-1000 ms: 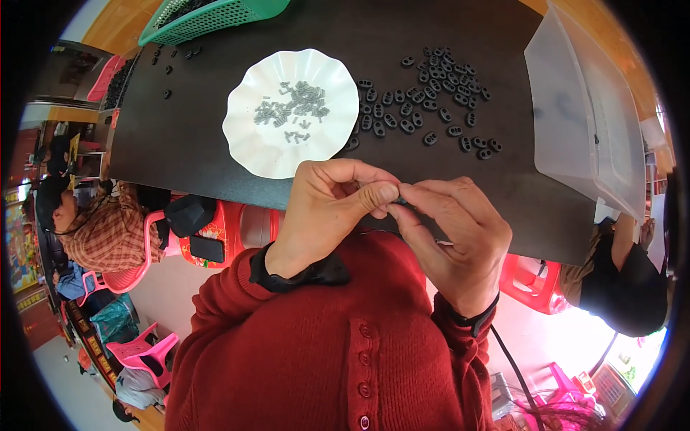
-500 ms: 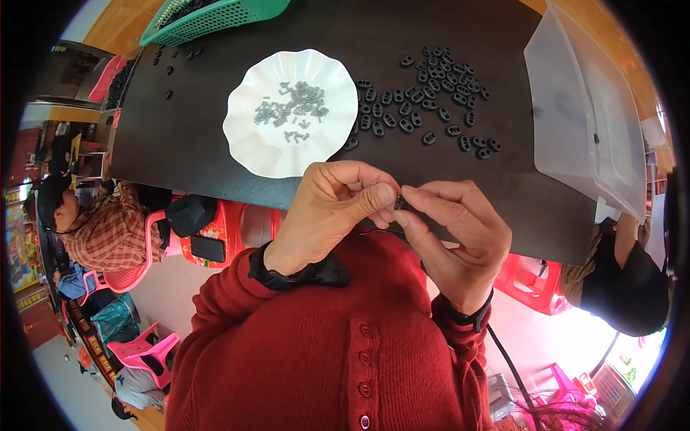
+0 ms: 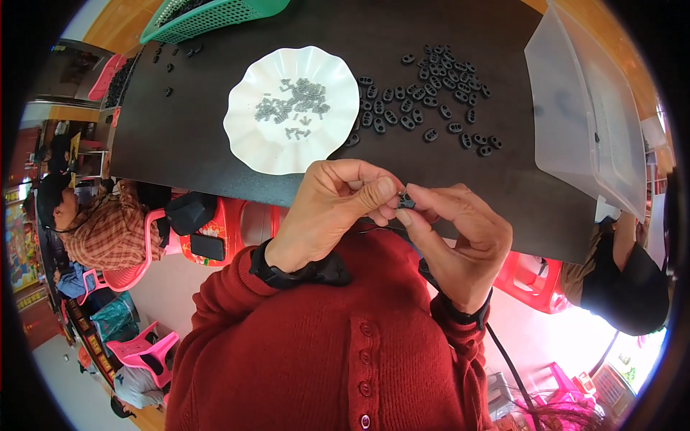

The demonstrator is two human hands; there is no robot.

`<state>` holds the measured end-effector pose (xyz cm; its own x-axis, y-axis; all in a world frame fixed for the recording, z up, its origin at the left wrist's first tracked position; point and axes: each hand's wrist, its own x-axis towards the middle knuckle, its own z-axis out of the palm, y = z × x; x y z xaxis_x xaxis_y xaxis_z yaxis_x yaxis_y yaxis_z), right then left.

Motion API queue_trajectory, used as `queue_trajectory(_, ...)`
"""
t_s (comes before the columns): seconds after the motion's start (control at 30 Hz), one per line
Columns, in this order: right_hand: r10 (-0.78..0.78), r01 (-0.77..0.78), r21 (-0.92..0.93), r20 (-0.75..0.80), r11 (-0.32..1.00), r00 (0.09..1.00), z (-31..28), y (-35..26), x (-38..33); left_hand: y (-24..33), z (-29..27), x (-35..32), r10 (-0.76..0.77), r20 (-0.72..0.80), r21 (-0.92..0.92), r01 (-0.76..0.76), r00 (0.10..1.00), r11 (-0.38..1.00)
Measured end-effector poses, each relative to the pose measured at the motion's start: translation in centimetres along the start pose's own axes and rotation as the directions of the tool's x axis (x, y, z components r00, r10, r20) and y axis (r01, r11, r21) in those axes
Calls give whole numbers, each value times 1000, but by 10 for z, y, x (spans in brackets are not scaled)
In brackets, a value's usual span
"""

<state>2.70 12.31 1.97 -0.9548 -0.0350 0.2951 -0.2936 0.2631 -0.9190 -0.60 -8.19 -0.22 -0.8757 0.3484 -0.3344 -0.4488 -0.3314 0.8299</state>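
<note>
Both my hands meet at the table's near edge, fingertips almost touching. A small black oval piece (image 3: 407, 202), like a cord-lock body, is pinched between thumb and forefinger of my right hand (image 3: 463, 241). My left hand (image 3: 320, 212) is closed in a pinch right beside it; whatever its fingertips hold is too small to make out. Beyond them on the left stands a white wavy-rimmed plate (image 3: 248, 147) bearing many tiny grey cylinders (image 3: 305, 99) that look like springs. Loose black two-hole oval pieces (image 3: 430, 103) are scattered to the right of the plate.
A translucent plastic bin (image 3: 560, 122) stands at the right end of the dark table (image 3: 215, 25). At the back left is a green basket (image 3: 230, 16) with black contents. People sit at either side; a phone (image 3: 208, 248) lies on a red stool (image 3: 233, 230).
My right hand has turned slightly, so more of the black piece shows between the fingertips. The hands otherwise keep their place, and the view has shifted a little.
</note>
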Motion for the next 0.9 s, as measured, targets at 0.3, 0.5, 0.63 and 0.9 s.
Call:
queue_trajectory(0.3,0,0,-13,-5,1000,1000,-1,1,0,-1,-1,2,35,-4,48,-35,999,998)
queue_trajectory(0.5,-9,9,-23,-26,1000,1000,1,2,2,-3,0,2,59,16,54,-60,998,997)
queue_trajectory(0.63,-18,18,-27,-1,999,1000,-3,4,-1,-4,1,3,70,1,73,-69,998,995)
queue_trajectory(0.9,-27,26,-39,-26,999,999,-2,3,1,-3,3,5,80,30,65,-82,996,995)
